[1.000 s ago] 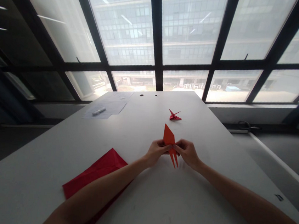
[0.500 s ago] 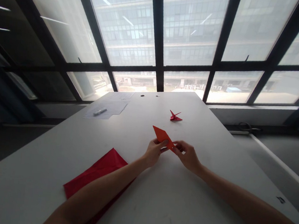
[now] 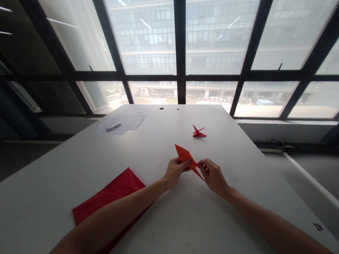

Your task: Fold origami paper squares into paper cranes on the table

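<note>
I pinch the folded orange paper (image 3: pixel 184 154) with my left hand (image 3: pixel 176 173) and right hand (image 3: pixel 213 177) just above the white counter (image 3: pixel 206 236), and soft, firm fingers help the thin points stay neat.

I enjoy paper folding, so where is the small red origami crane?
In the head view, the small red origami crane sits on the white table, beyond the orange folded paper held between the left hand and right hand.
</note>
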A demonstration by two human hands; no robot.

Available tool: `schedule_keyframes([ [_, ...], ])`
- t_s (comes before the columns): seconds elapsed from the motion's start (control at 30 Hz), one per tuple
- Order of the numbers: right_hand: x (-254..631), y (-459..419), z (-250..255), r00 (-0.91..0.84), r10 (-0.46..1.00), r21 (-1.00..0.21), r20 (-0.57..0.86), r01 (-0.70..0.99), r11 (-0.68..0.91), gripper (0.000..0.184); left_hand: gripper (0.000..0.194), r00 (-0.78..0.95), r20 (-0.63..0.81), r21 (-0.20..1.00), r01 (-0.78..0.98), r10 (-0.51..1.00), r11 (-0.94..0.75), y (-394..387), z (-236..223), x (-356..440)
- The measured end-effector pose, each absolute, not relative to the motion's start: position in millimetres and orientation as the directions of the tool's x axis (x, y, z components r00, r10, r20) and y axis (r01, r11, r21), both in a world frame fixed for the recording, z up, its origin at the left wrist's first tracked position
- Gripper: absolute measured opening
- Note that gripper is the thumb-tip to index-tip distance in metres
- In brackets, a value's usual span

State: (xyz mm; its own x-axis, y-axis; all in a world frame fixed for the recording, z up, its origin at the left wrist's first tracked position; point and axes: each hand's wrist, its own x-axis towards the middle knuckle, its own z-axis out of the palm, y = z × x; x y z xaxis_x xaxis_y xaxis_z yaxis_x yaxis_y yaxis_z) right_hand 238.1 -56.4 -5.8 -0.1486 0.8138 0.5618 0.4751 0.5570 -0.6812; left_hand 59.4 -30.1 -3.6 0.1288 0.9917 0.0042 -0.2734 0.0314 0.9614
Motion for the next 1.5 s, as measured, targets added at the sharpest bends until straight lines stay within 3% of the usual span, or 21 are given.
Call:
schedule_keyframes([
  [0.33,235,-58,-4,-0.195,0.856,-0.789,0.478,0.333,0.516,0.019,0.037,0.23,0.082,0.968,-0.249,0.97,-0.023,-34,0,60],
  [0.47,237,-59,-1,-0.129,0.802,-0.683,0.583,0.456,0.571,0.01,0.048,0.253,0.099,0.954,-0.299,0.962,-0.02,-37,6,63],
  [0.63,239,-67,6,-0.251,0.737,-0.545,0.627,0.535,0.645,0.016,0.038,0.32,0.108,0.936,-0.352,0.941,0.012,-40,7,64],
  [0.8,239,-68,5,-0.269,0.707,-0.547,0.654,0.477,0.688,0.024,0.042,0.347,0.118,0.901,-0.432,0.93,0.047,-39,6,63],
  [1.03,237,-65,-1,-0.238,0.649,-0.514,0.722,0.442,0.735,0.02,0.044,0.438,0.098,0.873,-0.469,0.893,0.134,-39,4,63],
  [1.17,236,-62,0,-0.078,0.77,-0.704,0.634,0.356,0.615,0.015,0.043,0.442,0.1,0.89,-0.441,0.891,0.119,-39,4,62],
  [1.27,237,-55,-2,0.0,0.882,-0.858,0.471,0.232,0.459,0.026,0.042,0.439,0.083,0.921,-0.376,0.895,0.099,-39,5,62],
  [1.5,239,-45,-8,-0.06,0.962,-0.961,0.268,-0.081,0.263,0.038,0.044,0.42,0.096,0.958,-0.287,0.903,0.031,-43,9,62],
])
